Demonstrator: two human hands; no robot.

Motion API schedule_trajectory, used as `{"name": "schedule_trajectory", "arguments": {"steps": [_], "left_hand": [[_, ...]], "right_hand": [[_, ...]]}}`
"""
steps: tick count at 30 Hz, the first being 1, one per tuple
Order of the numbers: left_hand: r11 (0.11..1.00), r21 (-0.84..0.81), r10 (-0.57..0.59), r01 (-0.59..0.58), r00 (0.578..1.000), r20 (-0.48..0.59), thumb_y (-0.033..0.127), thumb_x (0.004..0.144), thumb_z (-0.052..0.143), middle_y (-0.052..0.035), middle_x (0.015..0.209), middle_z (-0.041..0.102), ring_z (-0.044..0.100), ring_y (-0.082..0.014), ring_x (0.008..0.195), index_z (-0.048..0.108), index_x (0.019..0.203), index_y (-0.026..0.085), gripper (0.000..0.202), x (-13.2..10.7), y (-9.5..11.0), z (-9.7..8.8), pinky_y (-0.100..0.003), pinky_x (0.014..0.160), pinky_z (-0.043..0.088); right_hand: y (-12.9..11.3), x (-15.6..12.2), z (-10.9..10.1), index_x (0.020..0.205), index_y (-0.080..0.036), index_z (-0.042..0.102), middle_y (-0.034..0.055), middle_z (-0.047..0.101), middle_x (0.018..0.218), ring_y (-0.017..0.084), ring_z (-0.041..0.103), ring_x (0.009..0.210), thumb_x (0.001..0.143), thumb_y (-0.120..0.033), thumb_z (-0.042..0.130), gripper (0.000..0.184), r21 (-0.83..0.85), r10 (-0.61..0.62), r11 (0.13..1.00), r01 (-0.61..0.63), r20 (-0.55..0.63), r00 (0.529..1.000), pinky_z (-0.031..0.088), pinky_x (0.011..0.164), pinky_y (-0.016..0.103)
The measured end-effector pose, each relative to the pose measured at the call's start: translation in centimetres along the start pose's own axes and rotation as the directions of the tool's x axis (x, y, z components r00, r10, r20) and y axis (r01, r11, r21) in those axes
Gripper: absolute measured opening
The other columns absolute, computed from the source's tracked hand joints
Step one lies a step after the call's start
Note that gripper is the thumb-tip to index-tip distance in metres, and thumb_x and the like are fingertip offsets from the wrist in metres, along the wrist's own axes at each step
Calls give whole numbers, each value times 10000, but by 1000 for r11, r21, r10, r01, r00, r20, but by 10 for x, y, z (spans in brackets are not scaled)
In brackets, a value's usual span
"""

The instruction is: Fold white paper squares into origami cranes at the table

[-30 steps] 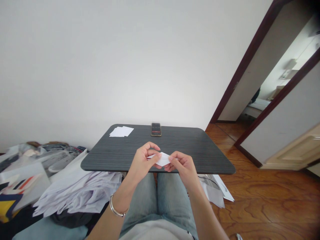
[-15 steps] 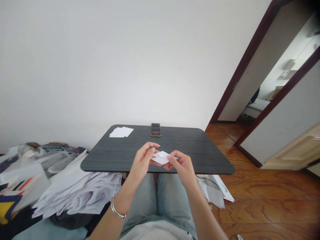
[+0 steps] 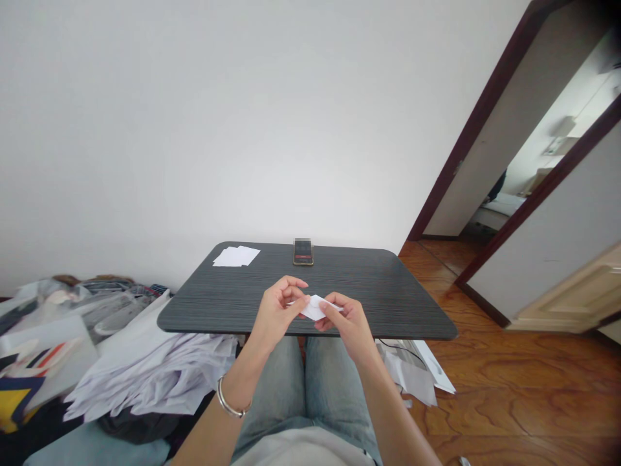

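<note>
Two bare hands meet at the lower middle of the frame, and between them we see a small folded white paper [image 3: 315,308], held in the air over the near edge of a dark grey wood-grain table with rounded corners [image 3: 388,288]. Our left hand [image 3: 279,312] grasps the paper's left end, its fingers curled and pinching against the thumb. Our right hand [image 3: 348,325] grasps the right end between thumb and fingertips, so neither hand has let go. A silver bangle [image 3: 227,402] circles the left wrist, and both forearms pass above our pale blue denim jeans [image 3: 272,395].

Farther up the table, we find a loose stack of white paper sheets [image 3: 236,256] near the far left corner, and a black smartphone with a gold edge [image 3: 303,252] standing at the far edge, near the middle. To the lower left of the frame, a heap of crumpled white paper [image 3: 150,382] lies beside the table — with plastic bags and clutter [image 3: 97,304] behind it. More white papers with a thin black cable [image 3: 412,372] lie on the orange-brown wooden floor [image 3: 514,388] just past the table's near right side. A plain white wall [image 3: 218,129] fills the top of the frame — a dark-framed doorway [image 3: 490,123] opens at the upper right.
</note>
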State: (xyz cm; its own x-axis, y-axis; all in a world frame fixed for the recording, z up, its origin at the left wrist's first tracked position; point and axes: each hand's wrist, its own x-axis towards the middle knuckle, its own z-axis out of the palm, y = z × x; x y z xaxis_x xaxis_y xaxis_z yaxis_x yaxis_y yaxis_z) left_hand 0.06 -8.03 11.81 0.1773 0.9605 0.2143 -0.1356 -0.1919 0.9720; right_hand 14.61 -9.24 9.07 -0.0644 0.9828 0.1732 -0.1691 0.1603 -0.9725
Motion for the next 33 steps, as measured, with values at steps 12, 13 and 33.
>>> {"name": "schedule_trajectory", "arguments": {"steps": [12, 13, 33], "left_hand": [[998, 57, 25, -24, 1000, -18, 293, 709, 627, 29, 607, 571, 540, -107, 550, 542, 943, 138, 293, 0, -2, 5, -210, 539, 406], [997, 81, 20, -18, 1000, -13, 286, 689, 653, 28, 612, 583, 542, -106, 547, 540, 940, 137, 313, 0, -2, 5, -209, 540, 400], [998, 54, 37, -30, 991, -130, 277, 643, 696, 53, 554, 569, 513, -89, 463, 500, 948, 152, 383, -1, -4, 2, -189, 477, 373]], "right_hand": [[1, 1, 1, 607, -158, 588, -13, 596, 489, 104, 556, 431, 729, -381, 633, 258, -78, -74, 994, 73, -6, 997, 465, 441, 197], [1, 1, 2, 606, -158, 588, -12, 597, 489, 104, 554, 430, 726, -381, 636, 259, -77, -76, 994, 75, -13, 997, 467, 441, 199], [3, -1, -3, 632, -157, 618, 32, 671, 552, 128, 607, 465, 757, -414, 604, 286, -71, -109, 992, 103, -83, 991, 516, 475, 233]]}}
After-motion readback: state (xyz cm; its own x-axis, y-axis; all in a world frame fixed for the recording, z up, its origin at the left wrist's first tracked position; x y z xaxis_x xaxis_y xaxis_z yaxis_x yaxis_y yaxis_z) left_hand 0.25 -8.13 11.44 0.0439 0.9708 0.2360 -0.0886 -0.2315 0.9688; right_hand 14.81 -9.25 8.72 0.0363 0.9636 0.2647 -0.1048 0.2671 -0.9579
